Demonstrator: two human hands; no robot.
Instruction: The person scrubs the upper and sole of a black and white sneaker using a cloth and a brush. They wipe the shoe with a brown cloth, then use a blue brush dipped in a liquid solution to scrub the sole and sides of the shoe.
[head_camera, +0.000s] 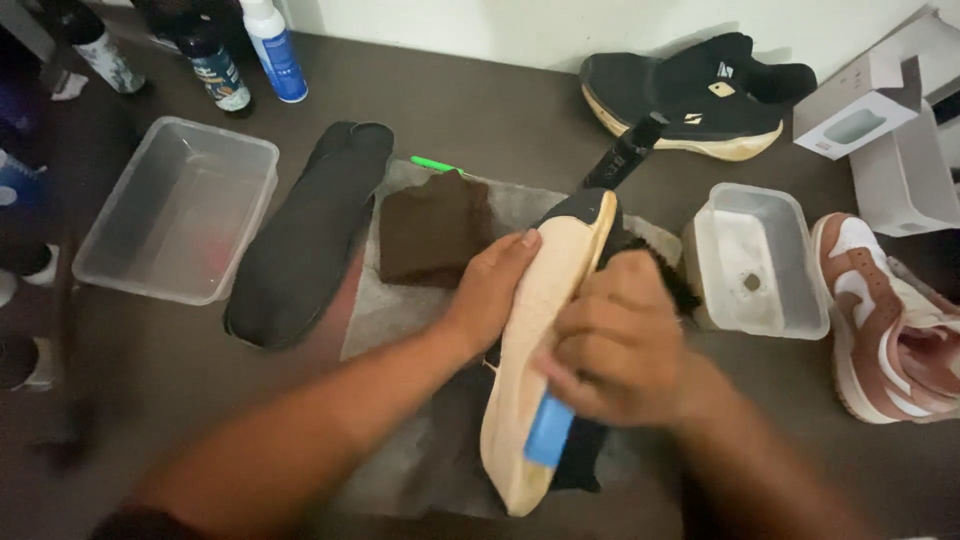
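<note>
Dark brown counter (560, 130) fills the view, things spread across it. A grey towel (385, 320) lies flat at its middle, under the work.

On the towel, a black shoe with a cream sole (530, 340) is tipped on its side, sole edge up and running from near to far. Left hand (490, 290) is wrapped over the shoe's left side near the toe end, fingers curled, thumb lying along the sole. Right hand (620, 350) is closed in a fist around a blue-handled brush (550, 430), pressed against the sole's right edge; only the blue end shows below the fist, bristles hidden. The picture is blurred around this hand.

Left of the towel: two dark insoles (305, 240) lying side by side, then a clear plastic tub (110, 260). A folded brown cloth (432, 228) sits on the towel's far part, a green stick (435, 165) just beyond it.

Right of the shoe: a smaller clear tub (800, 300), then a brown-and-white sneaker (880, 320) at the edge. Far side: the second black shoe (690, 100), a black bottle (625, 152) lying in front of it, white boxes (880, 120) at the far right. Three bottles (215, 65) stand at far left.
</note>
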